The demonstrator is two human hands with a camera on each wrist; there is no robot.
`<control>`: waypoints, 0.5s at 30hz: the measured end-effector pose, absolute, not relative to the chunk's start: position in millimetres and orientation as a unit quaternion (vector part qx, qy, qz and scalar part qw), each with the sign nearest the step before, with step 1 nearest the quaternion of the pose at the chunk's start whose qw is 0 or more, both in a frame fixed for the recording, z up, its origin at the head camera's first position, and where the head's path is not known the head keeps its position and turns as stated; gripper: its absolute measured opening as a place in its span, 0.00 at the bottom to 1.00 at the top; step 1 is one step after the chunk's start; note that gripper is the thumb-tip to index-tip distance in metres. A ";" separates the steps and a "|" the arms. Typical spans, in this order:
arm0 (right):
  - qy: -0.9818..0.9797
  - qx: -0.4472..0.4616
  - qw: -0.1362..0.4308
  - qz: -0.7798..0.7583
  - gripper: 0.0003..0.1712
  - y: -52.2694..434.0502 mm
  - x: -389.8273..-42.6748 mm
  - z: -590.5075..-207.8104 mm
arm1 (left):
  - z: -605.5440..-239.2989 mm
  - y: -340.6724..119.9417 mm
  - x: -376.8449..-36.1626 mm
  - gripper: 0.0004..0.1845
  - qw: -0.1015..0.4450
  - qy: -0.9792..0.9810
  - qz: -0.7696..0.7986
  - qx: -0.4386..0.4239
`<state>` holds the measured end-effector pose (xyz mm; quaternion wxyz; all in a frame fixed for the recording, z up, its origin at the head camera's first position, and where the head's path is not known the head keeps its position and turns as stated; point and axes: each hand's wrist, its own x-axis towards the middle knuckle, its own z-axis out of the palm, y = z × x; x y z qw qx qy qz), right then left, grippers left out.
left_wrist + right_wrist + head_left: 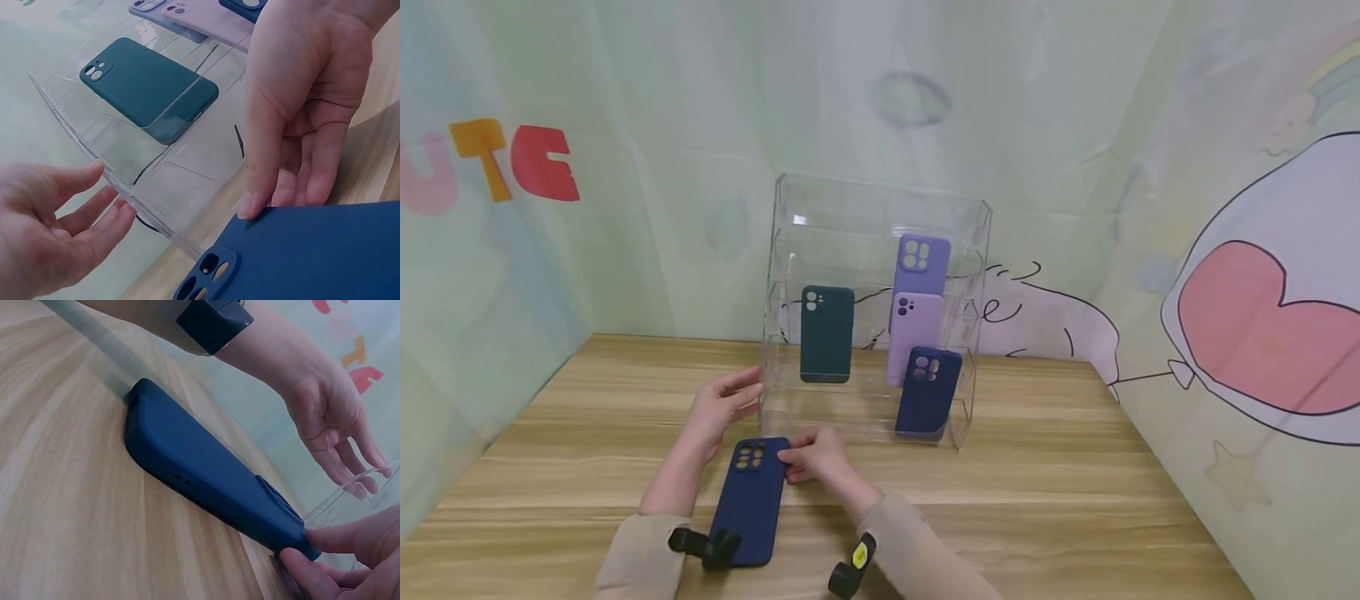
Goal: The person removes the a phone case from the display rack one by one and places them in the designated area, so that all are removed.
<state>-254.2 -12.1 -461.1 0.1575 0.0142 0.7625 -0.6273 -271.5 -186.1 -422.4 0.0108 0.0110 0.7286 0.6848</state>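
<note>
A dark navy phone case (747, 502) lies camera-cutouts up on the wooden table, top corner pinched.

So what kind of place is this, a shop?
Probably a staged phone-case display corner, not a real shop: a clear acrylic rack holding phone cases stands on a wooden table, backed by cartoon-printed curtains.

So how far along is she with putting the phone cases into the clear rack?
Four cases already stand in the clear rack: a dark green case, two purple ones and a navy one. In hand: the right hand pinches the top corner of the dark blue case lying on the table; the left hand is open beside the rack. It is not yet racked.
</note>
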 end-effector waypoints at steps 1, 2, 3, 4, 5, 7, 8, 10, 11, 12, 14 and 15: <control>0.762 0.014 0.160 -0.627 0.09 -12.2 -254.5 -460.9 | -422.2 -186.2 -271.5 0.29 0.012 0.729 0.685 0.012; 0.761 0.014 0.162 -0.628 0.08 -12.2 -254.7 -460.5 | -422.0 -186.3 -271.5 0.29 0.013 0.729 0.685 0.012; 0.760 0.013 0.164 -0.628 0.08 -12.1 -255.0 -460.4 | -421.7 -186.3 -271.5 0.29 0.014 0.728 0.685 0.013; 0.759 0.013 0.167 -0.629 0.07 -11.9 -255.3 -460.3 | -421.5 -186.2 -271.4 0.29 0.015 0.728 0.685 0.013; 0.759 0.013 0.169 -0.629 0.07 -11.5 -255.5 -460.3 | -421.3 -186.2 -271.4 0.29 0.016 0.727 0.686 0.013; 0.758 0.012 0.174 -0.629 0.06 -10.3 -255.7 -460.2 | -421.1 -186.0 -271.3 0.29 0.018 0.726 0.687 0.013; 0.758 0.012 0.176 -0.628 0.06 -9.4 -255.6 -459.9 | -421.0 -186.0 -271.2 0.29 0.019 0.726 0.687 0.013; 0.759 0.011 0.180 -0.626 0.06 -7.4 -255.6 -459.3 | -421.1 -186.0 -271.1 0.29 0.020 0.725 0.688 0.013; 0.758 0.009 0.182 -0.626 0.07 -6.2 -255.5 -458.4 | -421.2 -186.2 -271.1 0.29 0.021 0.725 0.689 0.013; 0.758 0.008 0.184 -0.625 0.07 -4.9 -255.5 -457.0 | -421.3 -186.3 -271.0 0.29 0.021 0.724 0.689 0.012; 0.758 0.007 0.184 -0.625 0.08 -1.6 -256.0 -453.2 | -422.0 -185.7 -271.3 0.29 0.020 0.723 0.690 0.012; 0.760 0.006 0.183 -0.624 0.08 0.3 -256.3 -450.7 | -422.3 -185.3 -271.6 0.29 0.020 0.723 0.690 0.012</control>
